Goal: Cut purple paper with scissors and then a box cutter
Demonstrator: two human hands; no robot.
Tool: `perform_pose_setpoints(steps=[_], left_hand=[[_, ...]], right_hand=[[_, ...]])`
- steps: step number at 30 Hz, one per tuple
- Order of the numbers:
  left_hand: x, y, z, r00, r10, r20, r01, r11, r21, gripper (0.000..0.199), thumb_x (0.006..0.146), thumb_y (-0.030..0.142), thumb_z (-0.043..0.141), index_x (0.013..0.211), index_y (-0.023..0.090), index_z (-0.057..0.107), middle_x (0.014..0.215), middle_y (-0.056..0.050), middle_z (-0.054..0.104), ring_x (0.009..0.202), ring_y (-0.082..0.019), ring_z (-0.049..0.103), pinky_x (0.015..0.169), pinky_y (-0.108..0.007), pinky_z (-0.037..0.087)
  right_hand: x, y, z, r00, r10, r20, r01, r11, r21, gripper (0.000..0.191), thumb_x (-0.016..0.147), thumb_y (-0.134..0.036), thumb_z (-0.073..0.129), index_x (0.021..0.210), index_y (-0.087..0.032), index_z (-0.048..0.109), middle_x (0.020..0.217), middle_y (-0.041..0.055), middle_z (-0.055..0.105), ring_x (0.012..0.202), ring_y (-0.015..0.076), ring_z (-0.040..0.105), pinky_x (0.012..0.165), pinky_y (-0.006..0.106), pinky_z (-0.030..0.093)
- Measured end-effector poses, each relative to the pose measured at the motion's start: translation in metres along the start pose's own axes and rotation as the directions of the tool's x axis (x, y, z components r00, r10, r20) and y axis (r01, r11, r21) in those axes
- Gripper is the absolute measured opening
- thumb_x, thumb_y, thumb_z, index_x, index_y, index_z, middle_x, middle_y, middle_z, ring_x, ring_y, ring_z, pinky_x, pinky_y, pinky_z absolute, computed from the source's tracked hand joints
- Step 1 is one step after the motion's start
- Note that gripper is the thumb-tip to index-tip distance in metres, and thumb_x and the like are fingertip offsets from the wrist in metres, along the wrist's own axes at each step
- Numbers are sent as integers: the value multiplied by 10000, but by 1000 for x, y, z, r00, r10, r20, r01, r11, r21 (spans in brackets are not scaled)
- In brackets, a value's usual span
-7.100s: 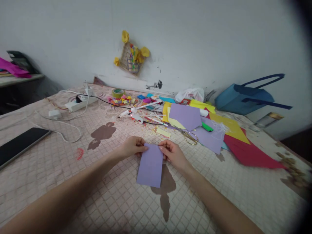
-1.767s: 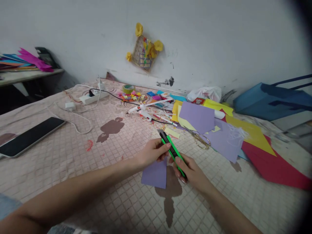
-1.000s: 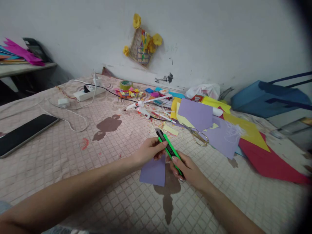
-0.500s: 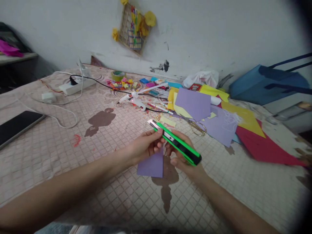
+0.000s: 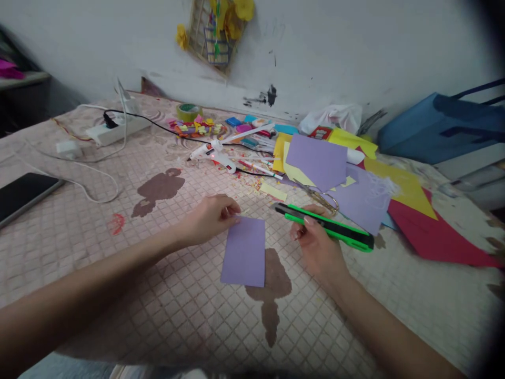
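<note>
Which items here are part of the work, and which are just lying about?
In the work:
right hand, gripping a green utility knife
left hand, at the top edge of a lilac card

Lying about:
hot glue gun
gold-handled scissors
tape roll
power strip
blue tote bag

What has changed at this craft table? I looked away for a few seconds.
The left hand has let go of the green utility knife and moved left to the top edge of the lilac paper. The right hand alone now holds the knife, swung level, blade end pointing left. The paper and scissors stayed where they lay.
</note>
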State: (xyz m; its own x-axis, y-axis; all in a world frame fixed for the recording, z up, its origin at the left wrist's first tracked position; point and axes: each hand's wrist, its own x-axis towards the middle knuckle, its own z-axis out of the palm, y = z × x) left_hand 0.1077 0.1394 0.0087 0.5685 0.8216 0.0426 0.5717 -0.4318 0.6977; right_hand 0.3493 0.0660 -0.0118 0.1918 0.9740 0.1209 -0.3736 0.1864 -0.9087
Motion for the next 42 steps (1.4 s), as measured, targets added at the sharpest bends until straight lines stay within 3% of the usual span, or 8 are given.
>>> perform_pose_setpoints(steps=[8, 14, 19, 21, 26, 36, 38, 42], left_hand=[[9, 3, 6, 995, -26, 97, 7, 981, 196, 292, 661, 302, 734, 868, 154, 591, 916, -38, 557, 752, -155, 539, 661, -269, 422], [10, 1, 0, 984, -69, 166, 82, 994, -71, 188, 743, 315, 645, 787, 153, 560, 661, 21, 565, 585, -96, 499, 519, -200, 350], [6, -2, -9, 852, -80, 518, 289, 896, -338, 260, 732, 366, 662, 819, 147, 552, 584, 30, 582, 487, -87, 522, 454, -185, 384], [4, -1, -8, 816, -89, 571, 338, 874, -348, 257, 725, 353, 674, 830, 148, 560, 574, 30, 589, 477, -90, 532, 446, -181, 399], [1, 2, -4, 833, -99, 544, 354, 851, -387, 226, 738, 302, 669, 858, 147, 557, 578, 38, 593, 476, -81, 533, 443, -169, 423], [0, -3, -3, 795, -16, 606, 325, 855, -404, 232, 813, 320, 607, 951, 139, 571, 620, 21, 614, 515, -89, 566, 507, -192, 472], [-1, -1, -1, 815, 2, 580, 274, 880, -388, 223, 829, 331, 586, 950, 144, 578, 599, 33, 592, 493, -84, 545, 492, -189, 450], [-6, 3, 2, 924, 37, 379, 9, 993, -119, 153, 825, 292, 592, 912, 172, 630, 656, 24, 590, 547, -89, 531, 508, -191, 395]], right_hand=[[2, 5, 3, 985, 171, 12, -171, 985, 16, 223, 816, -257, 584, 1029, -220, 637, 656, -9, 585, 634, 117, 519, 552, 224, 436], [3, 4, 0, 986, 166, 8, -166, 986, 6, 231, 785, -298, 661, 1006, -234, 650, 654, -21, 560, 642, 106, 508, 568, 210, 444], [-5, -1, 3, 928, 355, 108, -365, 926, 91, 181, 799, -359, 642, 932, -239, 670, 587, -33, 500, 653, 127, 529, 733, 344, 535], [-7, -3, 4, 925, 357, 126, -369, 926, 83, 193, 820, -354, 618, 967, -238, 665, 679, -15, 568, 712, 137, 555, 858, 428, 517], [-2, -1, 1, 983, 164, 81, -164, 986, -3, 187, 865, -301, 569, 1020, -236, 650, 736, -16, 590, 720, 112, 548, 862, 347, 513], [3, 6, 4, 984, 172, 44, -166, 978, -123, 117, 775, -292, 682, 881, -245, 661, 616, -56, 530, 597, 82, 482, 726, 270, 503], [4, 6, 6, 982, 185, 38, -175, 967, -188, 99, 764, -282, 688, 844, -233, 657, 661, -43, 556, 581, 78, 458, 574, 213, 438], [5, 8, 7, 983, 185, 22, -170, 942, -290, 52, 785, -264, 643, 812, -221, 657, 724, -22, 580, 565, 84, 423, 470, 212, 323]])
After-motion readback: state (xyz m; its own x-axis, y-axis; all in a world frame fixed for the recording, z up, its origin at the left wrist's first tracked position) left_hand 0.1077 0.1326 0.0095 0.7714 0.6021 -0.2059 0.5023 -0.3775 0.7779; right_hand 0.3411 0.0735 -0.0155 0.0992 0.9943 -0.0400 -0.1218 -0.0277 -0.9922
